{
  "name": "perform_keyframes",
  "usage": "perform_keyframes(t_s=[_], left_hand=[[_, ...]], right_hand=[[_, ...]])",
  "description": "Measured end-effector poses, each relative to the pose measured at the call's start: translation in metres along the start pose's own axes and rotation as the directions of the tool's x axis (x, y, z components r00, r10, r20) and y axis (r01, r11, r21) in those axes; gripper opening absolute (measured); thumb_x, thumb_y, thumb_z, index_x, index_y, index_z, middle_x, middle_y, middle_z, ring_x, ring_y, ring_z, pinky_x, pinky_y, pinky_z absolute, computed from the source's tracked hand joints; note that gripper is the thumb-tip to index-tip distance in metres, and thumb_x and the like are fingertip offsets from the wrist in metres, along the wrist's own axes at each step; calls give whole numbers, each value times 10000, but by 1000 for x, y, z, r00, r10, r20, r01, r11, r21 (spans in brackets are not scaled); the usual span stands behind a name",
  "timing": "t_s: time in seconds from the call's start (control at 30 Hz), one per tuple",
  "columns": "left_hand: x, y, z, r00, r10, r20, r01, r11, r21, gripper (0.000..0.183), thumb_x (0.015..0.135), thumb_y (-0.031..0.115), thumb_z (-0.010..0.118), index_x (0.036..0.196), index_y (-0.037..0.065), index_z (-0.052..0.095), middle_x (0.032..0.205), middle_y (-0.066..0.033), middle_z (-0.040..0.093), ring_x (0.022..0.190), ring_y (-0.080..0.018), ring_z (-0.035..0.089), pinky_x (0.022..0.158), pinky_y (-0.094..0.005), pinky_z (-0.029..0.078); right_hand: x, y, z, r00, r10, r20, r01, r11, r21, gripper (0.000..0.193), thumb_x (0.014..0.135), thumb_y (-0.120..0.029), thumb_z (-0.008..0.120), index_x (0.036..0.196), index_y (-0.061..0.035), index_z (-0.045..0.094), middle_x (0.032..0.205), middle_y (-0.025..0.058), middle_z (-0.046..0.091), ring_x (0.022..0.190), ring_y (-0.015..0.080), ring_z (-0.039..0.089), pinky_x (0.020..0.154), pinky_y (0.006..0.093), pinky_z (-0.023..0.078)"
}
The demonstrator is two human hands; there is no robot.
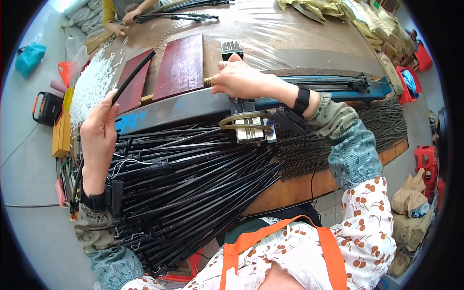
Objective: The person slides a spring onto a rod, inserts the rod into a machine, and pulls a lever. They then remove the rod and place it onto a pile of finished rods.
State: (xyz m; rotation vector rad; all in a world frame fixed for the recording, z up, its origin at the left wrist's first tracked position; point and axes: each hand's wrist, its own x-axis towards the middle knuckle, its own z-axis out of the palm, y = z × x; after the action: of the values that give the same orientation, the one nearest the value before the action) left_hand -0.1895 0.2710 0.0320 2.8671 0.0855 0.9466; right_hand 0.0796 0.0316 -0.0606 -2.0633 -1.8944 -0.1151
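Observation:
My left hand is closed around the lower end of a black tube, which slants up and to the right over a dark red board. My right hand has its fingers curled together above the bench's metal edge; what they pinch, if anything, is hidden. Just beyond it stands a small metal block. Below my right wrist sits a silver pneumatic cylinder with a looped yellowish hose. A large bundle of long black rods with fittings lies between my forearms.
White plastic pieces are heaped at the left. A second red board lies near the middle. Thin dark rods and a blue rail extend right. Another person's hands handle black rods at the far left. Red stools stand right.

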Motion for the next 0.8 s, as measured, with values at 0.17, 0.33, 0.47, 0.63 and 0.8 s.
perform_keyframes(t_s=[0.17, 0.33, 0.47, 0.63, 0.8], left_hand=[[-6, -13, 9, 992, -94, 80, 89, 994, 66, 322, 978, 116, 634, 1299, 122, 661, 852, -189, 637, 739, -321, 619, 684, -389, 495], [11, 2, 55, 950, -78, 303, 50, 994, 101, 313, 979, 151, 614, 1285, 179, 673, 906, -130, 694, 822, -320, 687, 677, -402, 529], [38, 43, 151, 943, 251, 220, -231, 966, -113, 181, 964, 286, 621, 1064, 152, 689, 842, -96, 701, 762, -300, 707, 625, -435, 556], [40, 59, 189, 956, 200, 216, -165, 972, -169, 330, 993, 400, 582, 959, 80, 657, 790, -119, 674, 767, -336, 689, 647, -444, 550], [36, 58, 193, 963, 120, 241, -55, 965, -257, 280, 972, 318, 623, 897, 62, 707, 842, -120, 691, 826, -345, 681, 742, -441, 549]], right_hand=[[-75, 51, -11, 941, 21, -338, -116, 957, -265, 60, 871, -148, 721, 839, -138, 671, 811, 26, 685, 989, 237, 624, 1027, 426, 333], [-234, 105, -55, 895, 243, -375, -407, 789, -460, 73, 886, -96, 670, 953, -126, 675, 908, 35, 689, 1073, 260, 596, 1067, 422, 325], [-301, 137, -79, 855, 308, -416, -494, 727, -477, 68, 907, -98, 666, 970, -74, 676, 918, 89, 691, 991, 293, 613, 939, 425, 432], [-314, 146, -65, 838, 309, -449, -502, 759, -415, 61, 930, -105, 653, 957, -51, 643, 866, 113, 617, 896, 312, 587, 834, 419, 456], [-306, 144, -56, 799, 309, -515, -529, 769, -359, 77, 945, -90, 656, 956, -22, 622, 849, 128, 573, 856, 324, 558, 798, 416, 443]])
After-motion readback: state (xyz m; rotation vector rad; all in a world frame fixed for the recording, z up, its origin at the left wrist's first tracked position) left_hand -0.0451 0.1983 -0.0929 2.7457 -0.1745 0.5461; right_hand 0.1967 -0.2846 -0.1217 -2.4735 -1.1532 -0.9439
